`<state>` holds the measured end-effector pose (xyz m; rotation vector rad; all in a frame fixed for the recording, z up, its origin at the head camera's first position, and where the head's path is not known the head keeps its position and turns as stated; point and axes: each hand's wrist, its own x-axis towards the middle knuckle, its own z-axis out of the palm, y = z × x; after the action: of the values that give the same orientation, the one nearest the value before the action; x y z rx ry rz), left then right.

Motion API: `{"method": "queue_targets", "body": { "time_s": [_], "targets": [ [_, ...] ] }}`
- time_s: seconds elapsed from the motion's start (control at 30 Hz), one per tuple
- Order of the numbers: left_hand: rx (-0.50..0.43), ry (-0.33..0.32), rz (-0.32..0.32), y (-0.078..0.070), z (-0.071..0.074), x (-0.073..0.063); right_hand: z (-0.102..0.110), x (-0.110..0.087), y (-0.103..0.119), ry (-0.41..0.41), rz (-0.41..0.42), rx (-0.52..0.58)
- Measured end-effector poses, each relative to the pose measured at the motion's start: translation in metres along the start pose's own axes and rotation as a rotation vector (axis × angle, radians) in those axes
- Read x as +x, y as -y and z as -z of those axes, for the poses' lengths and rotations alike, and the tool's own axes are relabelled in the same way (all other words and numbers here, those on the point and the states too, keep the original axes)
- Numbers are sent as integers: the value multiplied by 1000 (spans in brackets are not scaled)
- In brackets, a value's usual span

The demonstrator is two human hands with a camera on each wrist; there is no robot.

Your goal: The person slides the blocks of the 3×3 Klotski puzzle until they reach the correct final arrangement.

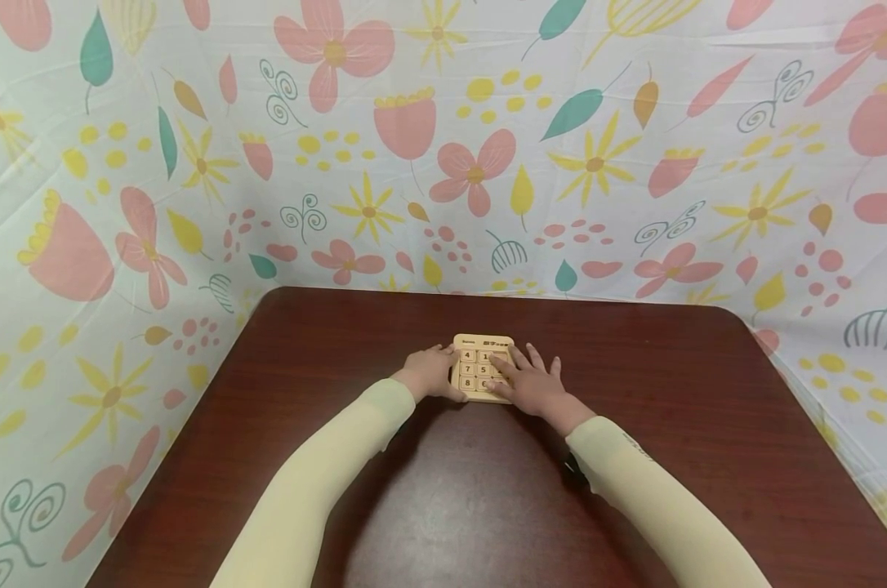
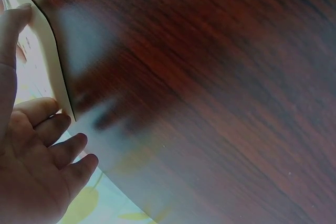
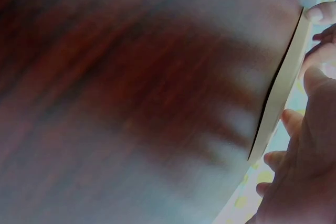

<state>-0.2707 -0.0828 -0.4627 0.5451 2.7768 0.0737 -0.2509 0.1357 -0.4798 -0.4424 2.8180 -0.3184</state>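
A wooden number slide puzzle (image 1: 488, 340) lies flat on the table, its numbered tiles (image 1: 467, 370) showing 4, 1, 7, 5 and 8 among others. My left hand (image 1: 430, 372) holds the board's left side, thumb at the near corner and index finger farther up. In the left wrist view, the other fingers of that hand (image 2: 37, 166) are bent loosely beside the pale board edge (image 2: 55, 59). Over the right-hand tiles reaches my right hand (image 1: 537, 387), its fingers spread and hiding several of them. The right wrist view shows this hand (image 3: 317, 140) beside the frame's edge (image 3: 278, 87).
The dark red-brown table (image 1: 443, 506) has a glossy surface and rounded far corners. A white cloth (image 1: 443, 237) with printed flowers and leaves hangs behind it and along the sides. Pale yellow sleeves (image 1: 326, 465) cover both forearms.
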Motion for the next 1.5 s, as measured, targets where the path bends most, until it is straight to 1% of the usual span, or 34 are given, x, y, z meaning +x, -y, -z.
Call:
{"method": "queue_targets", "body": {
  "time_s": [0.17,0.63,1.03,1.27,1.5],
  "targets": [
    [-3,5,5,-2,2,-2,1,0,2,6,6,-2],
    [2,10,4,1,0,1,-3,3,4,-1,10,-3],
    [9,2,-1,1,-1,2,1,1,5,-1,17,-6],
    [8,4,5,0,-1,2,4,-3,6,-10,24,-26],
    [8,3,6,0,-1,1,5,-10,3,-40,22,1]
  ]
}}
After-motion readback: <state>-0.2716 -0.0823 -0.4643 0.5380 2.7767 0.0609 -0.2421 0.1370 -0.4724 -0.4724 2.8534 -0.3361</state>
